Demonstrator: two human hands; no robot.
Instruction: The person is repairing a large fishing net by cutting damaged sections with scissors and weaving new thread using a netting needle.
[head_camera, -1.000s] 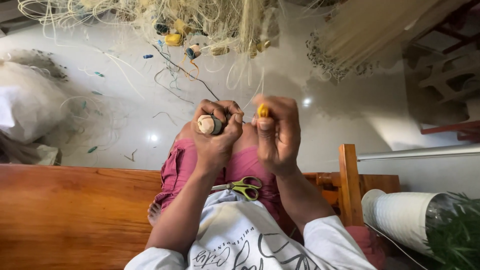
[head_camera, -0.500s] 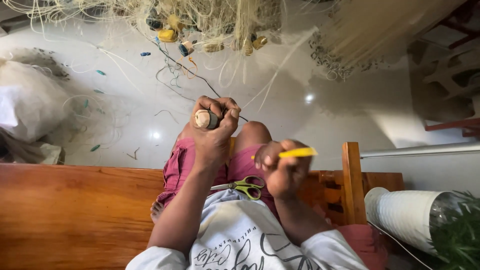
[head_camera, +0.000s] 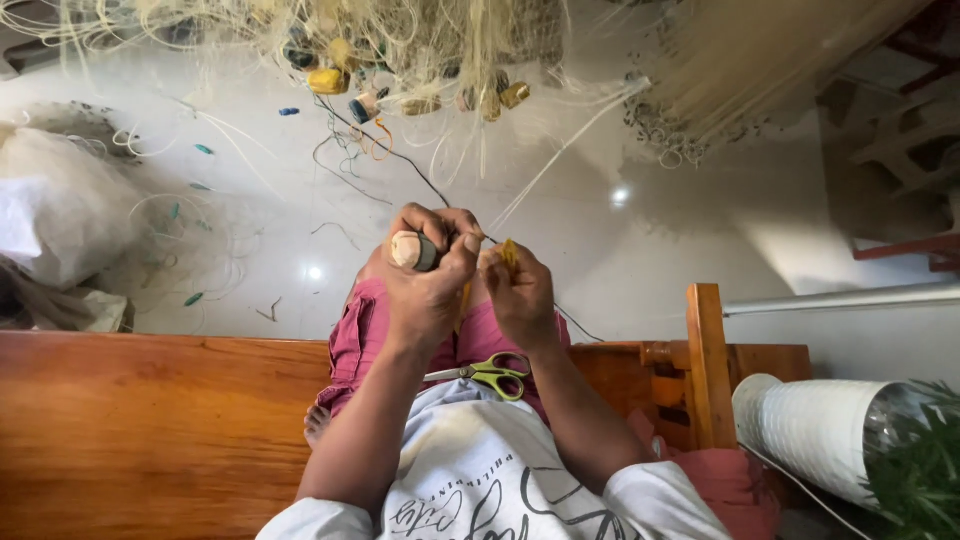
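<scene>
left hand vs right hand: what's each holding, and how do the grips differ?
The left hand wraps its fingers round a pale, stubby float, its round end showing; the right hand pinches a thin yellow netting needle at the fingertips. The left hand's grip is a full fist; the right hand's is a fine pinch. Both are raised together over the lap, above the scissors.

green-handled scissors (head_camera: 490, 374), pink shorts (head_camera: 365, 335), orange-brown bench (head_camera: 150, 430)

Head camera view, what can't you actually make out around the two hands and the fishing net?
- Yellow tool: mostly wrapped by the right hand; its shape is unclear.
- Pale cylindrical float: its far end is covered by the left hand.
- Pale tangled fishing net: cut off by the top edge.
- Green-handled scissors: blade tips hidden by the left forearm.
</scene>
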